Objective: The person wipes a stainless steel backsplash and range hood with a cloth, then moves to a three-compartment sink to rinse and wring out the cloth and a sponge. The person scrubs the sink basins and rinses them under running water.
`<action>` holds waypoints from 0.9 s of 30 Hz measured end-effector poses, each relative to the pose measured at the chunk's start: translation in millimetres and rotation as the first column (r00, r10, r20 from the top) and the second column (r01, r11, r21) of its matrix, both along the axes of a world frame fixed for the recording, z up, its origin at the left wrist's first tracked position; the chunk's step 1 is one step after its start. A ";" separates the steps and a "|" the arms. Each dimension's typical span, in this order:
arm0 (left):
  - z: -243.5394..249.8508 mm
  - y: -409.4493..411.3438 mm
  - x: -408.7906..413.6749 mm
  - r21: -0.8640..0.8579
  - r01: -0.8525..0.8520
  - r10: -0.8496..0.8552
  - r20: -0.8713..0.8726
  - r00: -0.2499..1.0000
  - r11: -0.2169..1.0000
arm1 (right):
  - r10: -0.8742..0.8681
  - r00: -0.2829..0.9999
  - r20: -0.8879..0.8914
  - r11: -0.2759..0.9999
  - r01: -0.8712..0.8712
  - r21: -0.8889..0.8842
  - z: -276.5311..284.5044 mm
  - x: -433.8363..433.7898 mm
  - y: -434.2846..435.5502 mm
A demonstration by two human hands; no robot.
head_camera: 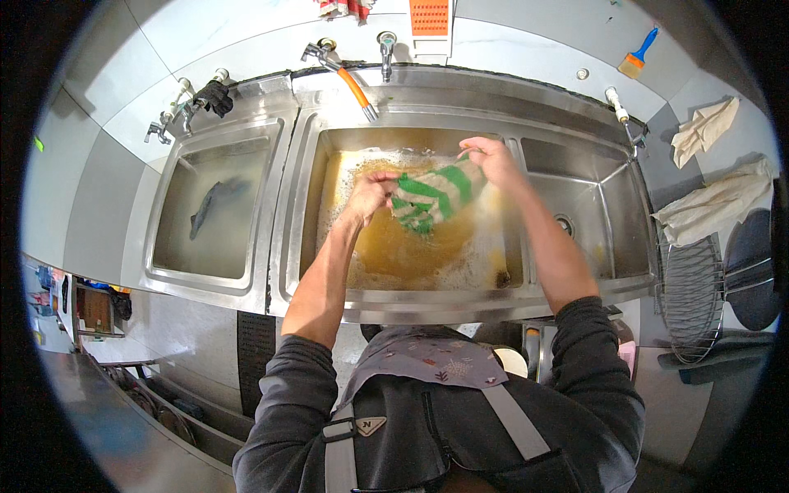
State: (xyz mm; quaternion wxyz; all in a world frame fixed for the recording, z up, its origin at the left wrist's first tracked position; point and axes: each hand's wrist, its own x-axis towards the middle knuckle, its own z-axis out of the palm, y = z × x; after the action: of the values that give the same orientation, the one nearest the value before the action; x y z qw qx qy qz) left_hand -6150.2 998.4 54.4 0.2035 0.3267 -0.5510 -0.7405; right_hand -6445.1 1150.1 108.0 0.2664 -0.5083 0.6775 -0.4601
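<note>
Between my hands a wet green-and-beige striped cloth [437, 192] is held up over the middle sink basin [310, 203]. My left hand [373, 194] pinches its left edge, and my right hand [490, 161] grips its upper right corner. The cloth sags in folds, its lower left end hanging closest to the water; whether it touches the surface I cannot tell. Cloudy yellow-brown water [400, 252] with foam along its borders lies in the basin. Motion blurs the right part of the cloth.
At left, a second basin [161, 209] holds murky water and a dark cloth [206, 206]. The right basin [622, 215] has a drain [564, 223]. An orange hose [352, 86] and a tap [386, 55] project from the back wall. Wire baskets [690, 296] and rags [715, 200] hang at right.
</note>
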 end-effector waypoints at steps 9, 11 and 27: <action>-27.1 13.7 7.3 -0.546 0.261 -0.120 0.279 0.953 0.796 | 0.239 0.935 -0.261 0.945 -0.162 0.284 -50.6 -34.2 58.4; -50.0 19.4 20.8 -0.544 0.560 -0.232 0.556 0.799 0.625 | 0.464 0.825 -0.322 0.774 -0.201 0.600 -86.7 -33.3 79.1; -93.1 53.6 -9.4 0.649 -0.092 0.146 -0.029 0.989 0.755 | -0.139 0.979 -0.150 0.988 0.147 0.046 -150.1 198.0 -24.1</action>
State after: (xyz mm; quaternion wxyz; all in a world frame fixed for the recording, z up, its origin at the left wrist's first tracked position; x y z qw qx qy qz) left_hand -6159.6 1052.0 -38.7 0.1465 0.3821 -0.2321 -0.8824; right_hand -6247.1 1125.9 -42.1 0.1964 -0.4828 0.7430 -0.4199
